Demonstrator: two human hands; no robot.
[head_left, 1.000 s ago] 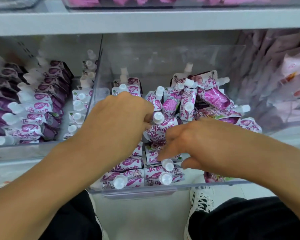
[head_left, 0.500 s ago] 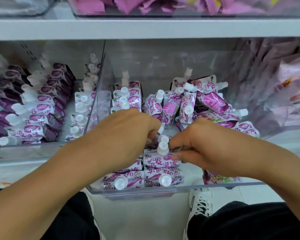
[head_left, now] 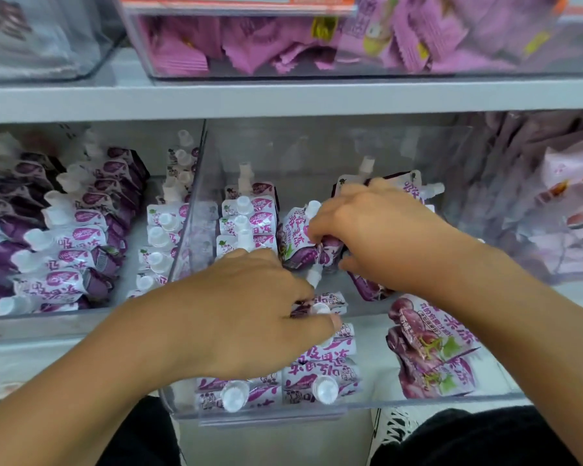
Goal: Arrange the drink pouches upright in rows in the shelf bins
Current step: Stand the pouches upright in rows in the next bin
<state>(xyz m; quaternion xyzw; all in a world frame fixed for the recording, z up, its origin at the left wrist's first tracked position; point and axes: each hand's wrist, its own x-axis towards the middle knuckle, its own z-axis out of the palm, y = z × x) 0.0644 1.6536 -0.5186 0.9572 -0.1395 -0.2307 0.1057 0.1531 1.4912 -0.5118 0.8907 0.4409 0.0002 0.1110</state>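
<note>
Hands work inside the clear bin (head_left: pixel 418 403): my left hand (head_left: pixel 249 317) lies with fingers curled on the front rows of pouches (head_left: pixel 320 375) to steady them, while my right hand (head_left: pixel 374 230) pinches a leaning pouch (head_left: pixel 298 240) farther back, probably to stand it up.

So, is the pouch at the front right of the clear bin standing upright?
No, that pouch lies flat on the bin floor, its printed face up, apart from the standing rows.

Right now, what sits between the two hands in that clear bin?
In the head view, a white pouch cap pokes up between the left hand and the right hand, with purple pouches behind it.
</note>
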